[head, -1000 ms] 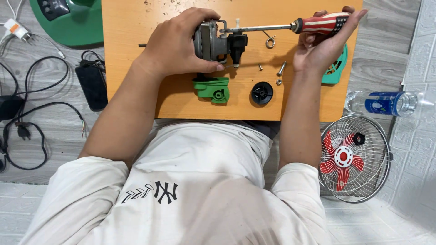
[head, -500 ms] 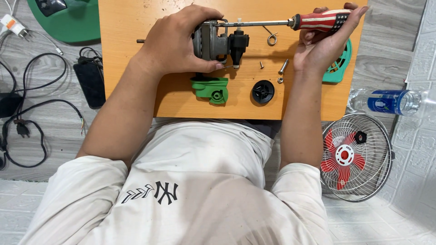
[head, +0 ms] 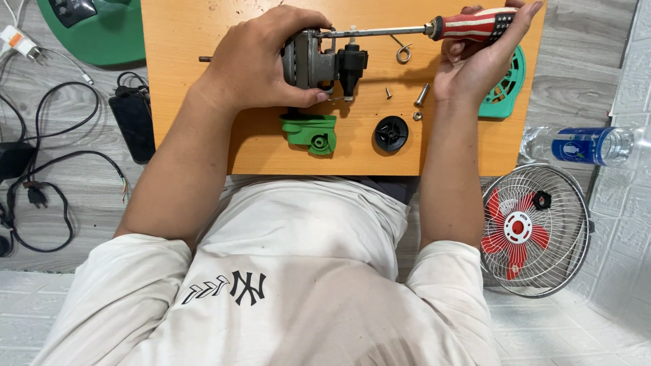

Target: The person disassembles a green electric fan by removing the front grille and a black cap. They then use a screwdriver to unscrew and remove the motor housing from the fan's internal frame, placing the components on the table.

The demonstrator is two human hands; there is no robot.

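Gripped in the left hand, fan motor; right hand clasps striped screwdriver; loose screws on table.

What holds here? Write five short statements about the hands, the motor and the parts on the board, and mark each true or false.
1. The left hand grips the grey fan motor on the orange board. True.
2. The right hand holds a pair of pliers. False: it holds a screwdriver with a red striped handle, its shaft reaching to the motor.
3. A green plastic bracket lies on the board below the motor. True.
4. The fan guard with red blades lies on the board. False: it lies on the floor to the person's right.
5. The water bottle stands upright. False: it lies on its side.
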